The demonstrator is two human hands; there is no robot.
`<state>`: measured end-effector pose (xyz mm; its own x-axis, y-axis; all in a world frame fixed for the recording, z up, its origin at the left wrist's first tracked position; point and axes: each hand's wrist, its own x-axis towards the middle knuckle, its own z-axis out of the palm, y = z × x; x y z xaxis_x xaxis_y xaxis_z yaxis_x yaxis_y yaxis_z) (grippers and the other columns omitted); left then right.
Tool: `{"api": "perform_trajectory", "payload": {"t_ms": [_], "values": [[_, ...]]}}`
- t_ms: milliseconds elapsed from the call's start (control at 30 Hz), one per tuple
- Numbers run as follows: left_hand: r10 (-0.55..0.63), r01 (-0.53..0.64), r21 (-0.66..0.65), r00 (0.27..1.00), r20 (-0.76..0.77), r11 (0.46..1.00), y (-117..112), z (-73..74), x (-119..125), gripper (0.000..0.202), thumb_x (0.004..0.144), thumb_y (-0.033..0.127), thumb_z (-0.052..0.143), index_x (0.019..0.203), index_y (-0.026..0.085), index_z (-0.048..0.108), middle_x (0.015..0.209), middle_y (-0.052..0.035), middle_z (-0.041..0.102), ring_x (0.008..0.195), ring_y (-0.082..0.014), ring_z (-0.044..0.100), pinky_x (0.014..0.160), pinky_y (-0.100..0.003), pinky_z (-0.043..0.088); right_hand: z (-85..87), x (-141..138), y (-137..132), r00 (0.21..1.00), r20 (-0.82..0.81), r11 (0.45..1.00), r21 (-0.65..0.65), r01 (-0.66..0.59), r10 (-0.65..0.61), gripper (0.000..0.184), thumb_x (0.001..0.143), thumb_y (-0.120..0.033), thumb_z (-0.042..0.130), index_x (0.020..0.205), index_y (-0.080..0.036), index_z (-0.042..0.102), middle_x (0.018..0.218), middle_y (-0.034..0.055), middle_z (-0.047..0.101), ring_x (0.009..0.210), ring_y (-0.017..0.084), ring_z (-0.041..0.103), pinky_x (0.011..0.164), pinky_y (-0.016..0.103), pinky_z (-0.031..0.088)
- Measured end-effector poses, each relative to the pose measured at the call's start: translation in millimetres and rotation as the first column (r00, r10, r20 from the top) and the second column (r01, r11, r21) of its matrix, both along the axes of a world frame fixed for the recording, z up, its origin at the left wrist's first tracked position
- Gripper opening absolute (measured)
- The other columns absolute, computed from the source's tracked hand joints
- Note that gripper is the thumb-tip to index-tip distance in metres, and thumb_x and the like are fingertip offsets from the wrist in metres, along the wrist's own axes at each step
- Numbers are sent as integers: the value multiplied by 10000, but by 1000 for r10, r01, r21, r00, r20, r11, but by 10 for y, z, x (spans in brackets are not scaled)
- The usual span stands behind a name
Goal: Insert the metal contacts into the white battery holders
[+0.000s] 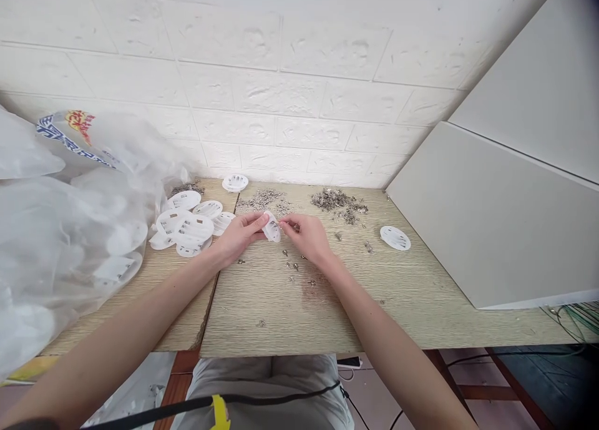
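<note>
bare forearms (135, 314) angle inward, left hand (239, 235) and right hand (307, 235) near each other, both pinching

White disc (272, 227), dark-marked, tilted between both hands (238, 234) (309, 238)

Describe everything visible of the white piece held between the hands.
The white piece looks like thin plastic, with darker slots or marks across its face. It is held tilted above the table, so its outline appears narrow. The left hand grasps its left side, with the thumb against it. The fingertips of the right hand are at its right edge; whether they touch it is unclear. Finer details are too small to make out.
</note>
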<state>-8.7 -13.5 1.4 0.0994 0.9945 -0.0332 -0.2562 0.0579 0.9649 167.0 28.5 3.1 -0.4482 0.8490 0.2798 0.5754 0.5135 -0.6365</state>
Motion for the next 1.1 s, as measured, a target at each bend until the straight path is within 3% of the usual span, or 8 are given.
{"api": "perform_trajectory", "payload": {"t_ms": [367, 733, 1000, 1100], "values": [[11, -11, -25, 1000, -19, 1000, 3, -44, -3, 373, 749, 476, 743, 853, 118, 735, 855, -82, 717, 834, -185, 648, 927, -399, 503, 15, -17, -20, 997, 73, 998, -58, -17, 21, 190, 890, -217, 548, 775, -157, 687, 682, 3, 642, 601, 109, 469, 585, 244, 284], [9, -9, -7, 999, -53, 1000, -1, -96, -10, 351, 760, 460, 737, 881, 130, 741, 885, -77, 716, 863, -186, 647, 944, -397, 503, -48, -42, -21, 991, 133, 1000, -5, -18, 19, 211, 891, -220, 537, 710, -162, 626, 631, 1, 589, 578, 110, 420, 575, 247, 254], [-15, 15, -23, 1000, 5, 1000, 19, -61, -52, 353, 765, 457, 735, 884, 125, 719, 922, -97, 727, 902, -212, 668, 949, -417, 501, 25, 7, 15, 998, -47, 991, -126, -52, 46, 180, 874, -226, 556, 833, -158, 717, 755, 22, 694, 615, 115, 508, 604, 242, 337], [-2, 3, -42, 1000, 11, 999, 27, -62, -61, 358, 786, 464, 714, 890, 121, 712, 933, -108, 730, 925, -223, 676, 952, -420, 498, 37, 31, 24, 999, -21, 989, -145, -35, 32, 183, 857, -224, 567, 801, -146, 723, 708, 27, 687, 596, 118, 514, 597, 250, 342]]}}
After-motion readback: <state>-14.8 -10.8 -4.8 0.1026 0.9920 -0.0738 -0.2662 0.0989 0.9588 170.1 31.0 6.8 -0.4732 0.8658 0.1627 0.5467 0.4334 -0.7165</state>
